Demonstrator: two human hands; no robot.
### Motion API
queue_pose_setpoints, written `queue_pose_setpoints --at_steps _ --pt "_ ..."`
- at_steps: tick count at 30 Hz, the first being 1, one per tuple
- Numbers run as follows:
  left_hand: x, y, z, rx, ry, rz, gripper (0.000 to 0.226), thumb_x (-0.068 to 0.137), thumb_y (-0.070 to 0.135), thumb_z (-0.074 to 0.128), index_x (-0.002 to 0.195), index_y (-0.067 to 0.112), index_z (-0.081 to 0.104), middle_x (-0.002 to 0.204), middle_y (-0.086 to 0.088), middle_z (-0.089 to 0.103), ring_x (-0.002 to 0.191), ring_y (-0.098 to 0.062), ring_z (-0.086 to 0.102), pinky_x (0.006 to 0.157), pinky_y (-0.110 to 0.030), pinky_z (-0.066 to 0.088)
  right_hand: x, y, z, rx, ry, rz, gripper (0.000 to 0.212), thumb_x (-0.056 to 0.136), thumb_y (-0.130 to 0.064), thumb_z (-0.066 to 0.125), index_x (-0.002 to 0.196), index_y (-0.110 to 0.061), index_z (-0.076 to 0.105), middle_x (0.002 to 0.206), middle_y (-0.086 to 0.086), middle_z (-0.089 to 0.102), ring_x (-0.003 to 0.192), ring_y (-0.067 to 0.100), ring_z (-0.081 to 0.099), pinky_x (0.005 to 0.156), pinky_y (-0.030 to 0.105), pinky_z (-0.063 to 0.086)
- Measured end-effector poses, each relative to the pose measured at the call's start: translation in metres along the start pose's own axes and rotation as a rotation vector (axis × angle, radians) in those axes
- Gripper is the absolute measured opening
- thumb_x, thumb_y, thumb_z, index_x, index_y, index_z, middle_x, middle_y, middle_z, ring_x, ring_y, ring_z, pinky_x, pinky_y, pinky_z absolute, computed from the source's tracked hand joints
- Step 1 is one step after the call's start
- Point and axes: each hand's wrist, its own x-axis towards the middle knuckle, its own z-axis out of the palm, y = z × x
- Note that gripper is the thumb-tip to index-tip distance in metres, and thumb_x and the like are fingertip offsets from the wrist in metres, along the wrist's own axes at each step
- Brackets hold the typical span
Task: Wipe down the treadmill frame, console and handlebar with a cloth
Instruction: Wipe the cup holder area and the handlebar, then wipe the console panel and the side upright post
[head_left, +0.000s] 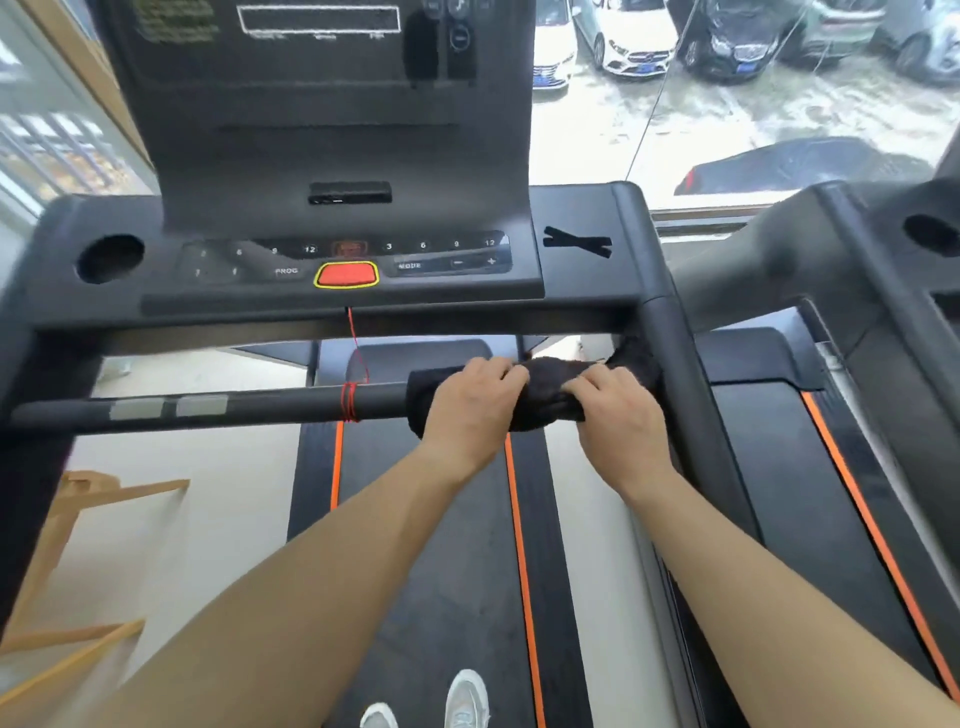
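While my left grip (475, 400) and right grip (621, 410) both clamp the cloth (545, 384) round the handlebar's (260, 408) three o'clock end, I reckon sliding toward nine could snag the cord (350, 402).

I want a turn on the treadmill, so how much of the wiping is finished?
Nothing shows as finished for sure; no wipe marks are visible. Right now the left hand and right hand grip the dark cloth wrapped round the handlebar near its right end. The rest of the bar past the red cord, the console and the side frame may still need wiping.
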Motion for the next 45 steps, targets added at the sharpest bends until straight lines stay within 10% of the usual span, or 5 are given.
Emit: queue_pose_setpoints --at_steps 13,25,32,38,45 --pt "-0.083 -0.146 -0.132 -0.823 -0.273 -0.62 0.027 0.074 0.048 0.079 0.066 0.029 0.061 0.063 0.015 0.061 0.065 -0.005 0.06 0.066 -0.026 0.046 0.079 -0.151 -0.062 0.995 -0.317 0.269 0.032 0.079 0.005 0.069 0.093 -0.024 0.07 0.092 -0.008 0.07 0.086 0.001 0.065 0.072 0.009 0.048" --pt "0.0 -0.36 -0.202 -0.7 0.385 -0.686 0.022 0.079 0.022 0.076 0.096 0.034 0.07 0.097 0.009 0.071 0.093 -0.01 0.066 0.087 -0.035 0.055 0.286 -0.288 -0.055 0.79 0.003 0.103 0.031 0.084 -0.007 0.061 0.111 -0.022 0.065 0.104 -0.003 0.066 0.094 0.016 0.061 0.082 0.026 0.048" --pt "-0.009 -0.388 -0.162 -0.347 0.003 -0.617 0.024 0.079 0.052 0.071 0.08 0.029 0.077 0.124 0.011 0.061 0.119 -0.01 0.052 0.094 -0.031 0.045 0.276 -0.303 0.013 0.049 -0.532 -0.333 0.069 0.09 -0.037 0.05 0.156 -0.03 0.031 0.168 0.006 0.009 0.152 0.032 0.013 0.119 0.051 0.024" --pt "-0.003 -0.379 -0.108 -0.361 0.055 -0.683 0.068 0.1 0.042 0.049 0.155 0.008 0.028 0.165 -0.009 0.019 0.151 -0.02 0.017 0.118 -0.037 0.025 0.268 -0.322 0.053 0.056 -0.422 -0.319 0.067 0.1 -0.048 0.026 0.16 -0.022 0.012 0.169 0.004 -0.005 0.155 0.026 -0.004 0.124 0.046 0.005" --pt "0.054 -0.42 -0.088 -0.07 -0.154 -0.654 0.08 0.104 0.046 0.026 0.154 -0.007 -0.006 0.164 -0.025 -0.008 0.153 -0.033 0.001 0.122 -0.045 0.017 0.346 -0.322 0.078 -0.12 -0.378 -0.599 0.067 0.102 -0.048 0.028 0.16 -0.017 0.014 0.168 0.004 0.003 0.154 0.022 0.005 0.124 0.043 0.007"
